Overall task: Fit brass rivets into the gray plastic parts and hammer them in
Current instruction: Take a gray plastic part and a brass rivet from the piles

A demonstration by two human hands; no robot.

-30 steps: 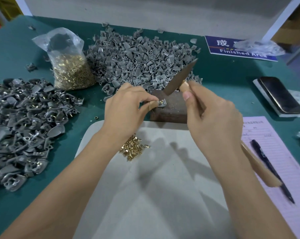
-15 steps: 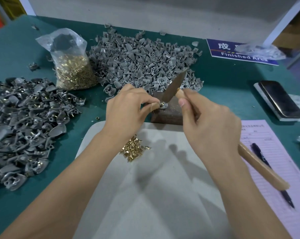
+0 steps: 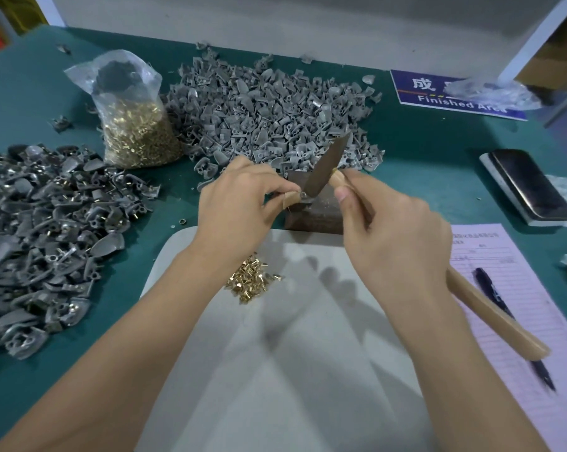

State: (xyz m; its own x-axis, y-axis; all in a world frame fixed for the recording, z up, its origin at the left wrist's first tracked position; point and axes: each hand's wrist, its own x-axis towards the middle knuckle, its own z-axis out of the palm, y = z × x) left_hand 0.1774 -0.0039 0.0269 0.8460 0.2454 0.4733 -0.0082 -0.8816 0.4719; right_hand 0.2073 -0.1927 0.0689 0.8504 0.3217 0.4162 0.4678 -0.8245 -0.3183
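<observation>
On top of the dark metal block (image 3: 318,213), at the far edge of the pale mat (image 3: 275,370), the left hand (image 3: 239,210) pinches a small gray plastic part (image 3: 303,199) between thumb and fingertips, much as it did a second ago. The right hand (image 3: 393,236) is wrapped around the wooden handle of the hammer (image 3: 327,171), gripping it close to the head; a second ago the head was raised above the block, half a second ago it had dropped, and now its lower end sits right at the part, touching or almost touching the rivet spot. Whether a rivet is seated there is too small to tell. A little heap of loose brass rivets (image 3: 251,280) lies on the mat just under the left wrist. Beyond the block spreads a big pile of gray parts (image 3: 269,106), with a clear bag of rivets (image 3: 135,125) beside it, and a second pile of parts (image 3: 44,230) covers the green table (image 3: 438,151) on the left. To the right lie a phone (image 3: 529,187), a pink form (image 3: 516,288) with a pen (image 3: 497,298) partly hidden by the hammer handle, and a blue sign (image 3: 445,96) at the back.
</observation>
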